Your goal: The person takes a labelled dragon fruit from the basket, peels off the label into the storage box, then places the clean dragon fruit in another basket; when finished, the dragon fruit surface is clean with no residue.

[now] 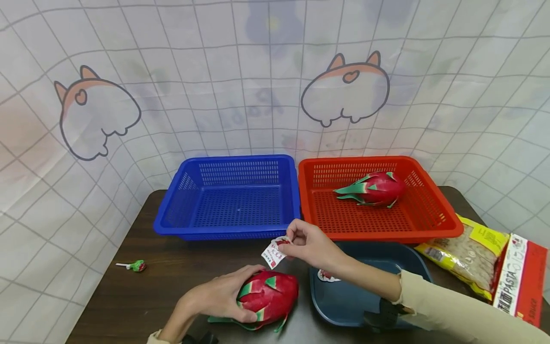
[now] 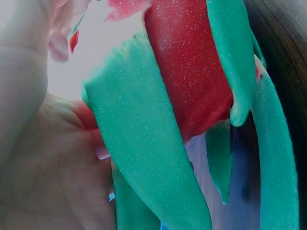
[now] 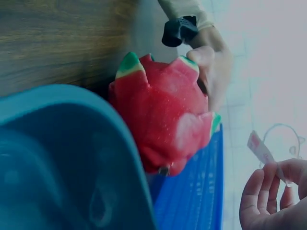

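Note:
My left hand (image 1: 219, 296) grips a red dragon fruit (image 1: 275, 298) with green-tipped scales, low on the table in the head view. Its thumb and fingers span the fruit's left side. Up close in the left wrist view, green scales (image 2: 139, 129) of the fruit stand beside the palm. Just above the fruit, my right hand (image 1: 309, 243) pinches a small white label (image 1: 273, 253) with red print between thumb and fingertips. The right wrist view also has the label (image 3: 260, 148) in those fingers, apart from the fruit (image 3: 163, 112).
Behind stand a blue basket (image 1: 227, 234) and a red basket (image 1: 378, 234) holding another dragon fruit (image 1: 382, 188). A dark blue tray (image 1: 343, 306) with another label (image 1: 327, 276) lies under my right forearm. Right are a yellow bag (image 1: 468, 258) and pasta box (image 1: 522, 282); left, a lollipop (image 1: 137, 265).

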`<state>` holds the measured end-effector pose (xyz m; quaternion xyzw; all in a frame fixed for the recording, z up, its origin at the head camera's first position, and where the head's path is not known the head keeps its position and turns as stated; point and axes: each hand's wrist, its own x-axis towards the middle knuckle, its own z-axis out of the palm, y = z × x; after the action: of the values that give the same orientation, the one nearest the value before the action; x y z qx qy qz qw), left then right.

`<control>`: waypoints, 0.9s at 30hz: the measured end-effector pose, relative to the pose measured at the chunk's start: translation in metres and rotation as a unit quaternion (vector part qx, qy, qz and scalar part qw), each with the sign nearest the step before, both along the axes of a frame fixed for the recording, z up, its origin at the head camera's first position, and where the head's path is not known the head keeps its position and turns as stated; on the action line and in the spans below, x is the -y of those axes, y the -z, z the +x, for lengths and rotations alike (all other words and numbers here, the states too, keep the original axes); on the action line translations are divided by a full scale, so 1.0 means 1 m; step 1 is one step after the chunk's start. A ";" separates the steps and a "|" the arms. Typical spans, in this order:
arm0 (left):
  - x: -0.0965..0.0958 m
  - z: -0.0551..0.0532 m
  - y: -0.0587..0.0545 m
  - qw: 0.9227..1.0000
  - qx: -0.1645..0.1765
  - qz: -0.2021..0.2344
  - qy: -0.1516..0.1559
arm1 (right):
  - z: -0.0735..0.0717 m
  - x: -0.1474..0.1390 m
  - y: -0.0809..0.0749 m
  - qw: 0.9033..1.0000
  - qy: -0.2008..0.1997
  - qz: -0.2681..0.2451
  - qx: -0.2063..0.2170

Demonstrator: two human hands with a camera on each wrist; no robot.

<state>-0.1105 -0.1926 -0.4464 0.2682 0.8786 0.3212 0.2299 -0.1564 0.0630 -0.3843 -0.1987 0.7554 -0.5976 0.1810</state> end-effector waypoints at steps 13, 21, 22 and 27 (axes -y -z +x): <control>0.001 0.001 -0.001 1.000 0.004 -0.003 -0.003 | 0.005 -0.094 0.013 0.990 0.092 0.057 -0.090; 0.001 0.000 -0.002 1.000 0.014 0.002 0.000 | 0.004 -0.130 0.027 0.987 0.081 0.103 -0.096; 0.001 0.001 -0.002 1.000 0.014 0.003 0.000 | 0.005 -0.133 0.027 0.986 0.079 0.107 -0.096; 0.000 0.001 -0.001 1.000 0.005 0.001 0.001 | 0.007 -0.142 0.030 0.972 0.071 0.153 -0.163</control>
<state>-0.1100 -0.1928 -0.4451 0.2681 0.8767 0.3233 0.2343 -0.1491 0.2049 -0.4144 -0.2091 0.8695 -0.4455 0.0412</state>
